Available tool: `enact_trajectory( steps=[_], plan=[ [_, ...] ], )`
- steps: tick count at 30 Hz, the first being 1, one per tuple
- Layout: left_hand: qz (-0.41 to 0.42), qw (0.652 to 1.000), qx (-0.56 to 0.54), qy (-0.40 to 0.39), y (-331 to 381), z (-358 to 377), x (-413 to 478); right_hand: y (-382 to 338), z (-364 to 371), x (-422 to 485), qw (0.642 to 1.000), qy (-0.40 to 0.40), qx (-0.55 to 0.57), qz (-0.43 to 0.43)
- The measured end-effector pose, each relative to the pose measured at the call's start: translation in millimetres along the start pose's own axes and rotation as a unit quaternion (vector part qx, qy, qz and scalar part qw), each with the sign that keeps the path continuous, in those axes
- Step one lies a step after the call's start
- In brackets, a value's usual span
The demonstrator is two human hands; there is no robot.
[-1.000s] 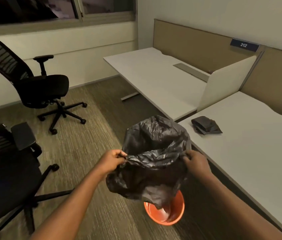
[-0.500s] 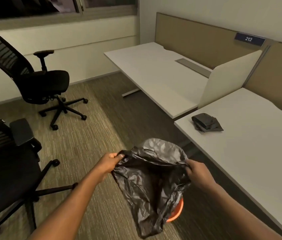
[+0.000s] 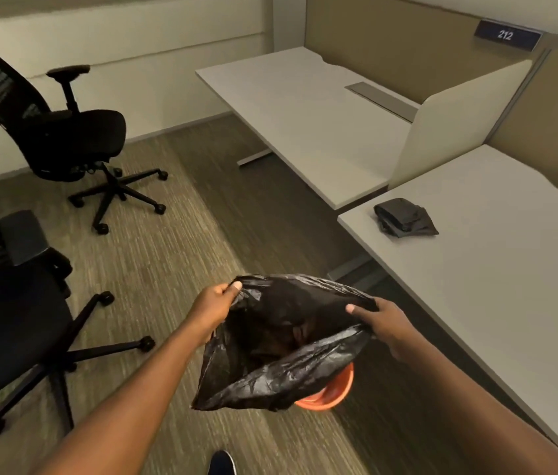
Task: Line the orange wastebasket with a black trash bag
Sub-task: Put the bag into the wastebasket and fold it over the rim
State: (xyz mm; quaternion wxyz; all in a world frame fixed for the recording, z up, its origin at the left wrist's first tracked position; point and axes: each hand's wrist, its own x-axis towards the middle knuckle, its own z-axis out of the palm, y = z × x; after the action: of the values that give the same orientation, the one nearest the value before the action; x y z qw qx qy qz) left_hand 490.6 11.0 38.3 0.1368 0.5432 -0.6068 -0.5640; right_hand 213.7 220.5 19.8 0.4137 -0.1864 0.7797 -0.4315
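A black trash bag (image 3: 281, 368) hangs spread open between my two hands, its mouth facing up. My left hand (image 3: 214, 308) pinches the left side of its rim. My right hand (image 3: 385, 320) grips the right side. Under the bag, on the carpet, stands the orange wastebasket (image 3: 334, 392); only its right rim shows, the rest is hidden by the bag. The bag's lower part covers the basket's opening; whether it reaches inside I cannot tell.
A folded black bag (image 3: 404, 217) lies on the near white desk (image 3: 493, 269) to my right. A second desk (image 3: 305, 114) stands behind it. Two black office chairs stand at the left, one far (image 3: 65, 132), one near (image 3: 6, 320). My shoe tip (image 3: 221, 462) shows below.
The bag has come down from chest height towards the wastebasket and its mouth has been pulled wider. My view has tilted downward.
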Motion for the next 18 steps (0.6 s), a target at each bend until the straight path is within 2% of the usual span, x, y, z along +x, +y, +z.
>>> enact_trajectory(
  steps=[2, 5, 10, 13, 16, 18],
  plan=[
    [-0.007, 1.0, -0.009, 0.004, -6, 10, 3, 11, 1, 7, 1.0, -0.014, -0.015, 0.022],
    [-0.015, 0.999, -0.05, 0.007, -13, 25, 11, 22, 5, 19, 1.0, 0.019, -0.012, 0.021],
    [-0.026, 0.996, -0.083, 0.019, -27, 49, 32, 44, 13, 41, 0.995, 0.073, 0.05, 0.041],
    [-0.054, 0.996, -0.076, -0.009, -43, 60, 43, 59, 21, 50, 0.987, 0.09, 0.11, 0.071],
    [-0.097, 0.987, -0.096, -0.084, -61, 60, 57, 70, 23, 53, 0.956, 0.108, 0.24, 0.129],
    [-0.111, 0.979, -0.159, -0.062, -70, 57, 68, 76, 29, 55, 0.924, 0.178, 0.302, 0.154]
  ],
)
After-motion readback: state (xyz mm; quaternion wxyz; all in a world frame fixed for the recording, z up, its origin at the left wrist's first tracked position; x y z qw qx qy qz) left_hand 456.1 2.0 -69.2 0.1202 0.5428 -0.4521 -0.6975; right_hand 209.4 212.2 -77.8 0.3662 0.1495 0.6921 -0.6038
